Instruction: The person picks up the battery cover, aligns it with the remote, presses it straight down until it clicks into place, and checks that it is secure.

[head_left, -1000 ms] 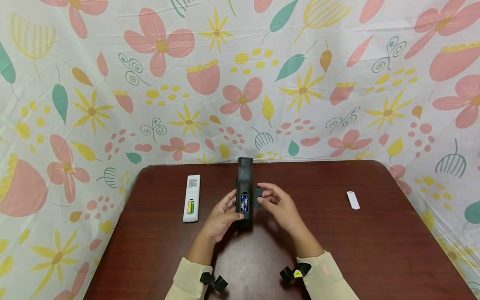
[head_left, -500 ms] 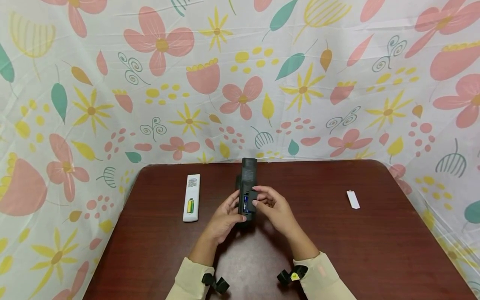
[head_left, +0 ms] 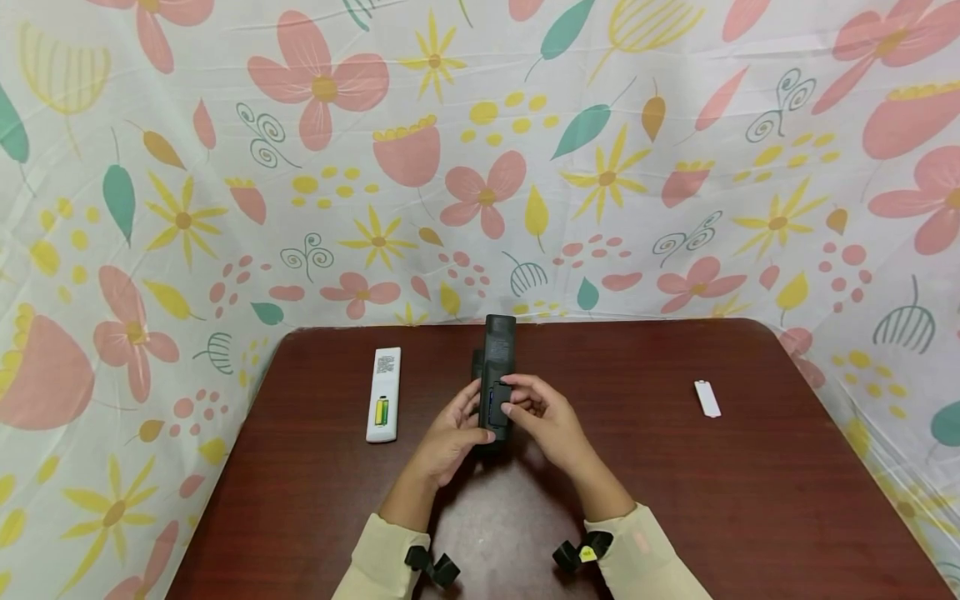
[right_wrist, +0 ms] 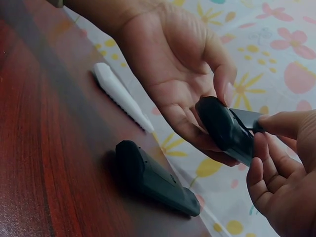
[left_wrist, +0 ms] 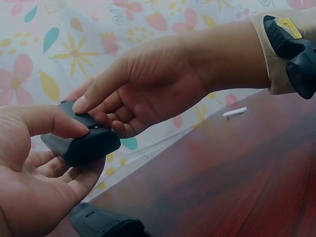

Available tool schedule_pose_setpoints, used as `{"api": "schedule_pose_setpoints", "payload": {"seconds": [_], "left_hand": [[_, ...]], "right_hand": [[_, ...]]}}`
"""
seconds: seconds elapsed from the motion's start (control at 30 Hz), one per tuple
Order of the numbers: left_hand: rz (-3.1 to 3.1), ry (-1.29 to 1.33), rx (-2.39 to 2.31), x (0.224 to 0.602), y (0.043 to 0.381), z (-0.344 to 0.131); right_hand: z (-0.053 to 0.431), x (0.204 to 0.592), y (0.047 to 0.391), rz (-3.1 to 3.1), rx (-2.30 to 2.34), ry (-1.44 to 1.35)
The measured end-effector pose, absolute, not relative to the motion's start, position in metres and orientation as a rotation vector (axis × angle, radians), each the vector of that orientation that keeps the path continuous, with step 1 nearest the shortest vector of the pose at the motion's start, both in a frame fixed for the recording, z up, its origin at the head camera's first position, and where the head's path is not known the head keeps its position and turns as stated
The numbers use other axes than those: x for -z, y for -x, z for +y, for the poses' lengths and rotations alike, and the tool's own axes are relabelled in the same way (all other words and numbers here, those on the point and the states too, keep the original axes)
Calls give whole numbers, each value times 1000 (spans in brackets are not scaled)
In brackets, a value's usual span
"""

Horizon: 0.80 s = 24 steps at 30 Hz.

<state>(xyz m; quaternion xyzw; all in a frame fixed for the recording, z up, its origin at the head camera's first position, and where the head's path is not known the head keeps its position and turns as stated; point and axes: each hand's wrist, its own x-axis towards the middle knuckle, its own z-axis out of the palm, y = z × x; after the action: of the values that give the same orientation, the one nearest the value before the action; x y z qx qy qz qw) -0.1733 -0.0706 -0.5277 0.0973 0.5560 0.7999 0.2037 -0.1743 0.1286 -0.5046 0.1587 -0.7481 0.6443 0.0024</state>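
Observation:
My left hand (head_left: 442, 442) grips a black remote control (head_left: 498, 343) by its lower half, back side up, raised over the table. Thumb and fingers of my right hand (head_left: 553, 421) pinch its black battery cover (head_left: 498, 402) at the right edge of the battery bay. In the right wrist view the cover (right_wrist: 245, 117) sits tilted, one edge lifted off the remote's back. A sliver of blue battery shows beside it in the head view; the rest is hidden. Beneath the hands, a second black remote control (right_wrist: 155, 180) lies on the table.
To the left lies a white remote control (head_left: 384, 379), back up, its bay uncovered and a yellow-green battery (head_left: 382, 412) inside. Far right is a small white battery cover (head_left: 707, 399). Behind the brown table (head_left: 615, 358) hangs a flowered cloth (head_left: 480, 117).
The right hand has moved left, bringing the black cover from beside the remote onto its battery bay, over the blue batteries. The left hand and remote have shifted slightly right.

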Motion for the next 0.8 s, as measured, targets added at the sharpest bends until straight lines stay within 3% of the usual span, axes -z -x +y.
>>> {"api": "schedule_pose_setpoints", "payload": {"seconds": [0.8], "left_hand": [[1585, -222, -2228, 528, 174, -70]], "right_hand": [[126, 507, 173, -2388, -1950, -508]]}}
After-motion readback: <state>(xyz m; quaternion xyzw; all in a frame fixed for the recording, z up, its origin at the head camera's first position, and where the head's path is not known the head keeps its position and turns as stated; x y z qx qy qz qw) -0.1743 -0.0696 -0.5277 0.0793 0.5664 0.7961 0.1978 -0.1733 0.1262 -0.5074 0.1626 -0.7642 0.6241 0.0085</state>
